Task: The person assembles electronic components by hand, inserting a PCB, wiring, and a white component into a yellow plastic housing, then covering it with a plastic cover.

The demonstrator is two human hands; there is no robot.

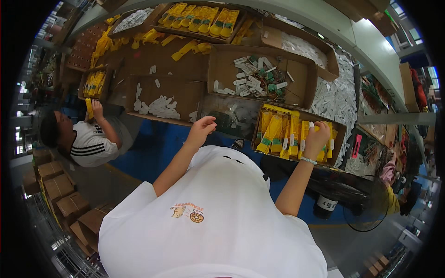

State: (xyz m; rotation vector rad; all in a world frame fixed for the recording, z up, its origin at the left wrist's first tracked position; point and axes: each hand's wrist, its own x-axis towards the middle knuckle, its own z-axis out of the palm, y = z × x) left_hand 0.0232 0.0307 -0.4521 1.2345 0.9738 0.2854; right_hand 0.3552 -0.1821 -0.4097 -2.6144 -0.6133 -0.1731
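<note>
At the right, my right hand (317, 140) is over a cardboard box (340, 134) of yellow plastic strips (272, 132), several with white pieces on them. Its fingers are closed, and a small white plastic piece (311, 124) shows at their tips. The fingers cover part of that piece and the strips below. My left hand (200, 131) is raised beside the near edge of the middle boxes, close to a clear plastic bag (232, 111). Its fingers are loosely bent, thumb and forefinger a little apart, and I see nothing between them.
A cardboard tray (303, 88) ahead holds white pieces and green parts with wires. White pieces fill the bench to its right; another tray (185, 90) lies left. Yellow strips fill a back box (199, 21). A co-worker (95, 139) sits left; a black fan (366, 204) stands right.
</note>
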